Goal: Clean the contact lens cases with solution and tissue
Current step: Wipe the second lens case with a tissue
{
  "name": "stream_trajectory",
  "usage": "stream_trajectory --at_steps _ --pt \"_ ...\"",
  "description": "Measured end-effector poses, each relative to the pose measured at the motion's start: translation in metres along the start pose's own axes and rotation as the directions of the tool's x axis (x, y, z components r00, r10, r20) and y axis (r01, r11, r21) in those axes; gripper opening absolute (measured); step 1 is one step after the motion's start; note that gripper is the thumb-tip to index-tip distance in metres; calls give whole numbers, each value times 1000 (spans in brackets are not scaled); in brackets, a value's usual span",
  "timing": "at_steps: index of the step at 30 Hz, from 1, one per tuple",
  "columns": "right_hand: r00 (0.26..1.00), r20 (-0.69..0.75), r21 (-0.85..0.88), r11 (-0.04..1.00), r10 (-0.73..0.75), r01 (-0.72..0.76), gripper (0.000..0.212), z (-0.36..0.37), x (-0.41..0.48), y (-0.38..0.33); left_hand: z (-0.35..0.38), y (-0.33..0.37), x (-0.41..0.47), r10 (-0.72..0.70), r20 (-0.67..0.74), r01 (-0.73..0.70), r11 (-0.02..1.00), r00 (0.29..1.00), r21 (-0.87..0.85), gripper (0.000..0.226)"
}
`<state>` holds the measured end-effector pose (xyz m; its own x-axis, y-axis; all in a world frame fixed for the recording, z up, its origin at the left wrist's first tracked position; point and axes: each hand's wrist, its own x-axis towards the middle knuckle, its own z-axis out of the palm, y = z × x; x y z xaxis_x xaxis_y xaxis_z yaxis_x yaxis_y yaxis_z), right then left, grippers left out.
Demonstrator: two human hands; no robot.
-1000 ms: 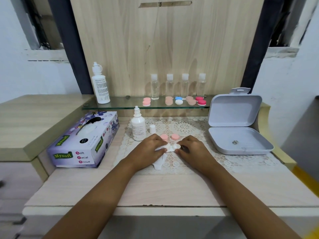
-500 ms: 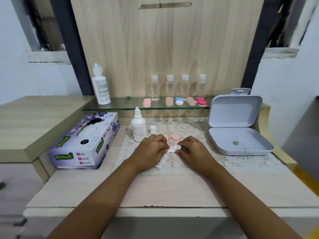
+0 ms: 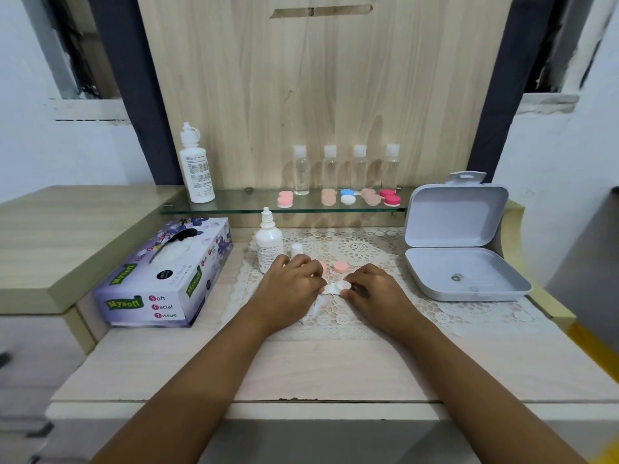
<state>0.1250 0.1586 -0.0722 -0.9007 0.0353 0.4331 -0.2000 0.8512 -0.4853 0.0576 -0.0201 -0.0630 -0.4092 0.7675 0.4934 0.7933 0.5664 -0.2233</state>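
Both hands meet over the lace mat [image 3: 365, 249]. My left hand [image 3: 291, 283] grips a crumpled white tissue [image 3: 330, 289], whose tail hangs below the hand. My right hand [image 3: 375, 293] pinches a white contact lens case [image 3: 344, 285] against that tissue. Two pink caps lie just behind the hands, one [image 3: 340, 267] in full view and one [image 3: 323, 266] partly hidden by my left fingers. A small white solution bottle [image 3: 269, 244] stands uncapped behind my left hand, with its white cap [image 3: 296, 250] beside it.
A purple tissue box [image 3: 167, 276] lies to the left. An open grey box [image 3: 462, 249] sits on the right. The glass shelf [image 3: 234, 204] carries a tall white bottle [image 3: 196, 165], several clear bottles [image 3: 330, 167] and several coloured lens cases [image 3: 348, 197].
My left hand has shifted slightly with the tissue against the case; my right hand keeps its pinch. The view has edged a little.
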Motion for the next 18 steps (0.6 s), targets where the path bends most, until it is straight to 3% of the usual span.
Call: stream_trajectory --at_steps 3,7,12,18 --pt "1000 3 0 1000 3 -3 19 0 0 1 0 1 1 -21 -8 20 999 1000 -43 31" --pt "1000 9 -5 1000 4 -4 20 0 1 1 5 2 2 -100 15 101 963 995 -250 17" --pt "1000 20 -13 1000 0 0 20 1 1 2 13 -1 1 -200 70 211 874 977 -437 19" --pt "1000 16 -6 1000 4 -4 21 0 1 2 6 0 -1 -73 4 73 983 997 -166 31"
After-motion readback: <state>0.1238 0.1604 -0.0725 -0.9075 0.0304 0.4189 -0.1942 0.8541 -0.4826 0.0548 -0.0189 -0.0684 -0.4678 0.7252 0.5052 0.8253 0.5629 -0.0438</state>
